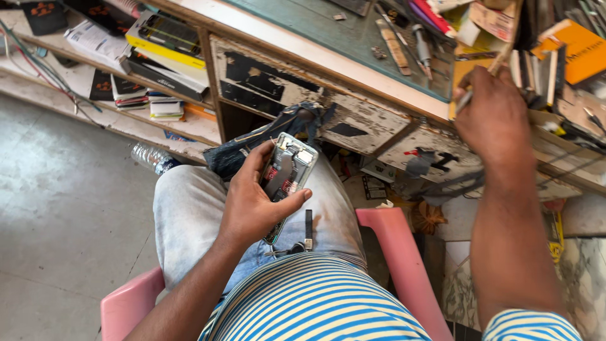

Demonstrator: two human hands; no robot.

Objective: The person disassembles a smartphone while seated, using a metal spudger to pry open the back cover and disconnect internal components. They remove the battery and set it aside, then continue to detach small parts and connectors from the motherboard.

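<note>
My left hand [255, 202] holds an opened phone [287, 173] with its circuit parts showing, above my lap in light jeans. My right hand [492, 113] reaches up to the cluttered right end of the workbench [328, 57] and pinches a thin metal tool [464, 100] between thumb and finger, next to a yellow card and a wooden stick. A dark cloth [252, 148] lies over my knee just beyond the phone.
I sit on a pink plastic chair [391, 252]. The green bench mat [334, 25] carries screwdrivers and small tools. Shelves at left hold stacked boxes [167, 41] and booklets. A plastic bottle [151, 158] lies on the floor by the shelf.
</note>
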